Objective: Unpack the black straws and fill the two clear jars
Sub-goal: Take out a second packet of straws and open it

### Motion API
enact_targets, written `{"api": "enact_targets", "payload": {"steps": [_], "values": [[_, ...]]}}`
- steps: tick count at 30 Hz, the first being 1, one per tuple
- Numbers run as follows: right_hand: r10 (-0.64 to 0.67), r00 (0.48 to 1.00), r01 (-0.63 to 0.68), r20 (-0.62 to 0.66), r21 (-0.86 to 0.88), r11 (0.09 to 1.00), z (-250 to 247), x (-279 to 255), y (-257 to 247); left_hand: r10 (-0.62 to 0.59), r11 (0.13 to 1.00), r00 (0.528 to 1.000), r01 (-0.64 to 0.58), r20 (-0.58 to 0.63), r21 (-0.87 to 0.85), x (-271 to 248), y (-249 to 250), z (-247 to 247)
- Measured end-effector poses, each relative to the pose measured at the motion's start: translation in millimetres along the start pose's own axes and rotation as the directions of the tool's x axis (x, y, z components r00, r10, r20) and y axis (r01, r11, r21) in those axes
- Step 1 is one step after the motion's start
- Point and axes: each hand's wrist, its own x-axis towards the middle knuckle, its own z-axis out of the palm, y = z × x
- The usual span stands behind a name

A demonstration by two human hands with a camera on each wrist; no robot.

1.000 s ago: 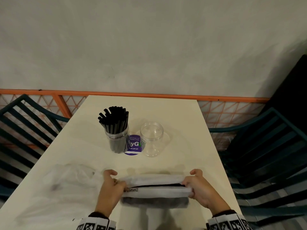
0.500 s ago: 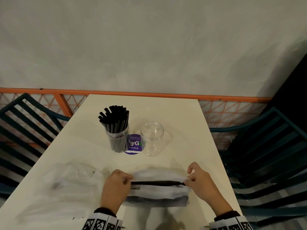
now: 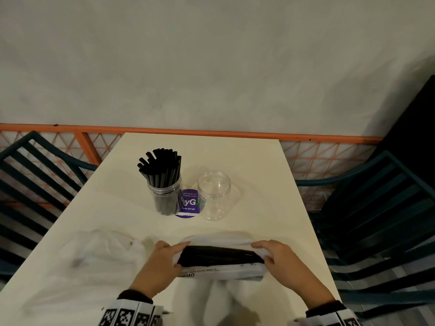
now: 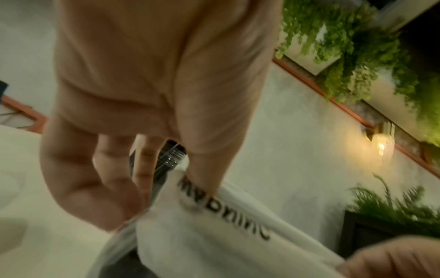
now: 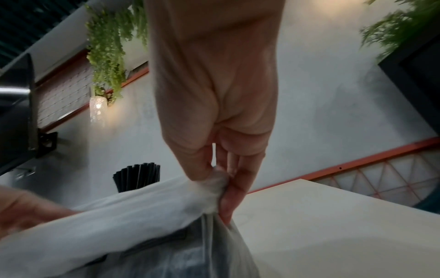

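A white plastic packet [image 3: 221,272] with "WARNING" print lies near the table's front edge, its top torn open over a bundle of black straws [image 3: 219,255]. My left hand [image 3: 162,260] pinches the packet's left end [image 4: 190,216]. My right hand [image 3: 273,255] pinches the right end, with bunched plastic [image 5: 214,182] between thumb and fingers. Farther back, one clear jar [image 3: 166,195] stands packed with black straws [image 5: 137,177]. To its right stands a second clear jar [image 3: 214,195] with nothing in it.
A purple round sticker [image 3: 188,203] lies between the jars. A crumpled clear bag [image 3: 101,252] lies left of my hands. Dark slatted chairs stand left [image 3: 35,175] and right [image 3: 376,208] of the cream table [image 3: 235,156]. An orange rail [image 3: 211,132] runs behind it.
Both hands have pulled the packet's slit wider, so the thin black line of straws is now a broad open bundle. The jars have not moved.
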Motion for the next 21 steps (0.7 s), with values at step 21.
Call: {"api": "enact_targets", "payload": {"steps": [21], "values": [[-0.357,0.93,0.357,-0.087,-0.017,0.934,25.9,23.7,-90.5,0.357,0.93,0.878,-0.367,-0.319,0.028,-24.1,56.3,-18.1]]}}
